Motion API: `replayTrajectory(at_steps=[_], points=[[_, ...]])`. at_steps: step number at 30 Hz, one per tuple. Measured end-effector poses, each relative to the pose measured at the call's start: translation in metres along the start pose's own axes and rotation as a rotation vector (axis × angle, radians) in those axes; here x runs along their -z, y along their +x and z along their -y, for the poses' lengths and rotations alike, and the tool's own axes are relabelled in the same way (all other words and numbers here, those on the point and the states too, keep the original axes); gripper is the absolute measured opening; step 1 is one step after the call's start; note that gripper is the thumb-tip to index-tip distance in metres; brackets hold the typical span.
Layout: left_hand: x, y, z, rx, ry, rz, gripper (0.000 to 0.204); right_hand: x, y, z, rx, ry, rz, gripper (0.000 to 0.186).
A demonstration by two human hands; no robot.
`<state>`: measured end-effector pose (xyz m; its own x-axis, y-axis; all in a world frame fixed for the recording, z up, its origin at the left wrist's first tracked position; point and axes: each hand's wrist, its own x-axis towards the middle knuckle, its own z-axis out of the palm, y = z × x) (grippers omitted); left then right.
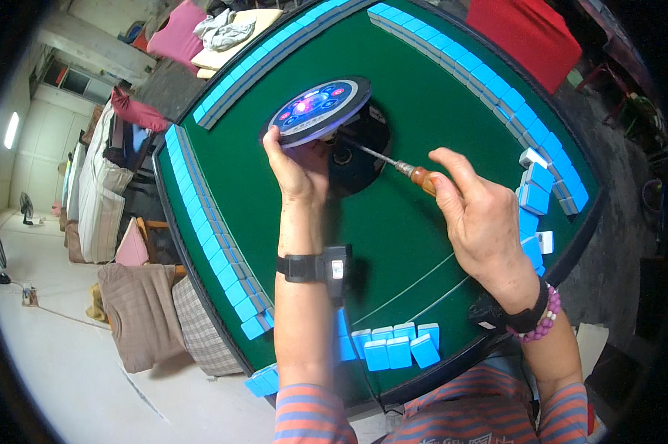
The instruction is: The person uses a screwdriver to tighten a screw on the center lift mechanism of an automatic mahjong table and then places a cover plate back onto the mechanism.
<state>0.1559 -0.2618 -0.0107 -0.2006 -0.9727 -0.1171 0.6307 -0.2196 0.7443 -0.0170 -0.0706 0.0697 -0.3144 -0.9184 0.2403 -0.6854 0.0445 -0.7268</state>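
Left hand (298, 176): bare; black buckled strap (298, 268) at wrist, black box (337, 290) with small white label
Right hand (488, 222): bare; black wristband (526, 318), purple bead bracelet (553, 304) with a few pale beads
Sleeves (311, 414): striped, orange-pink and grey-blue
Shirt front (463, 414): matching stripes, pale print

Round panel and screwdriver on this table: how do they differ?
The round panel is a broad, flat disc; the screwdriver is long and thin. The panel glows with coloured lights; the screwdriver is unlit, with a metal shaft and brown handle. The left hand holds the panel tilted; the right hand grips the screwdriver. Both are over the green tabletop.
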Motion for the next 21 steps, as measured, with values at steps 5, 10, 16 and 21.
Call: replayTrajectory(at_steps=[5,10,16,21], points=[[0.0039,0.0018,0.0002,0.019,0.018,-0.022,0.059,0.0027,-0.0004,-0.0020,0.282,-0.072,-0.065,0.040],[0.0013,0.0011,-0.0012,-0.004,0.006,0.001,0.059,0.0021,-0.0017,0.0002,-0.102,0.011,0.109,0.039],[0.0025,0.0004,-0.0011,0.010,0.016,0.019,0.056,-0.0001,-0.0018,-0.0014,0.321,-0.096,-0.080,0.041],[-0.0005,-0.0016,-0.0021,0.008,0.004,0.017,0.056,0.0058,0.0009,0.0028,-0.004,0.053,0.061,0.040]])
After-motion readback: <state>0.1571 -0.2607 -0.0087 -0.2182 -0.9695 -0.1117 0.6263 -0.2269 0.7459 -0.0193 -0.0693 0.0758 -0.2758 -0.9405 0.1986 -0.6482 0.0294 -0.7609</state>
